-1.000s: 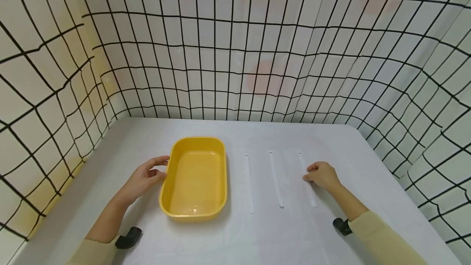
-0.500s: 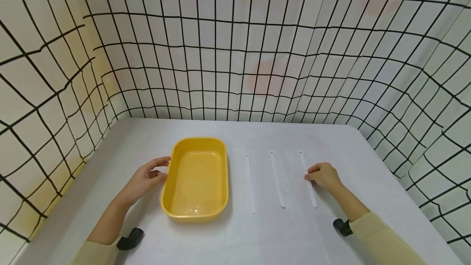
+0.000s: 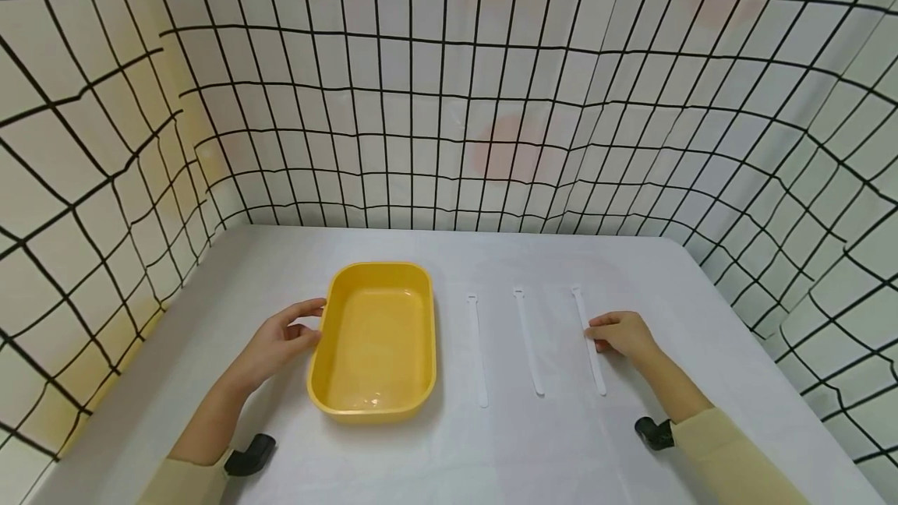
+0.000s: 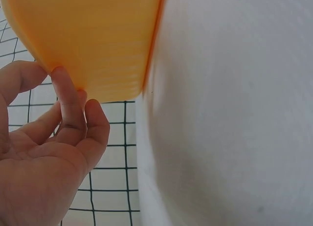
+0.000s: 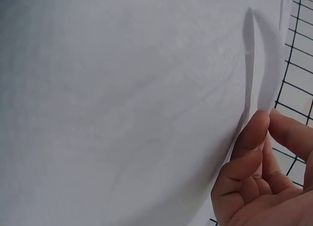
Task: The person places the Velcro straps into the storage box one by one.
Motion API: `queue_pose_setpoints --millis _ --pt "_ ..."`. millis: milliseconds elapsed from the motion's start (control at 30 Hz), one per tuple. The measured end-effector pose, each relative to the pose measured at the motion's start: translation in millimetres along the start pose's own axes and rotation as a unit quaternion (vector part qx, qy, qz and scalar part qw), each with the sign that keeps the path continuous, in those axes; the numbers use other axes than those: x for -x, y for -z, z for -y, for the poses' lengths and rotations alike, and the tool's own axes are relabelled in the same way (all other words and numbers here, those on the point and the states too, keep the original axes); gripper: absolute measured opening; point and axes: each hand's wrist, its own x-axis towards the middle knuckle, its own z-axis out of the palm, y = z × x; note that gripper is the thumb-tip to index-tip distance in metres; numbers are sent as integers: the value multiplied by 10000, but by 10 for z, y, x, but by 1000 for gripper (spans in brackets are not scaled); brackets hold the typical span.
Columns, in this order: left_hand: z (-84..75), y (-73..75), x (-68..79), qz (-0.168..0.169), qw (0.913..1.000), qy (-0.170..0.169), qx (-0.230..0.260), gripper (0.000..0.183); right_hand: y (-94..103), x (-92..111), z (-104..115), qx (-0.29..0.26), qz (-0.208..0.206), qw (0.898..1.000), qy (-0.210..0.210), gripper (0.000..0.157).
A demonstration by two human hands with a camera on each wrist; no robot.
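My left hand point(image 3: 279, 337) pinches the left rim of a yellow plastic tray point(image 3: 372, 405); in the left wrist view a fingertip point(image 4: 62, 81) lies against the tray's outer wall. Two flat white cable ties point(image 3: 478, 353) point(image 3: 529, 345) with slotted heads lie lengthwise right of the tray. A third white cable tie point(image 3: 596, 369), rightmost in the row, is pinched near its middle by my right hand point(image 3: 624, 333). In the right wrist view that tie point(image 5: 250, 64) bends into a narrow loop beyond my fingertips point(image 5: 259, 125).
A white cloth covers the table point(image 3: 449, 458). Black wire grid point(image 3: 449, 131) with white sheeting behind it encloses the back and both sides. Black wrist cameras point(image 3: 250, 455) point(image 3: 654, 433) sit at both sleeve cuffs.
My right hand has shifted slightly right, its fingers now closing on the rightmost tie, which has moved a little with it. The left hand and tray keep their places.
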Motion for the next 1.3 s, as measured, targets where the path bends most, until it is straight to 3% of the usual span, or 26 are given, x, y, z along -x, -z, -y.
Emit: queue_pose_setpoints --millis 567,1000,1300 --pt "7 7 -8 -7 10000 -53 -15 56 44 85 60 -572 106 9983 -51 37" --pt "25 4 -4 27 9999 -108 41 56 -4 154 174 -1456 558 9877 -97 37" --pt "30 8 -8 11 9999 -121 35 55 -50 217 272 -1662 687 9837 66 39"
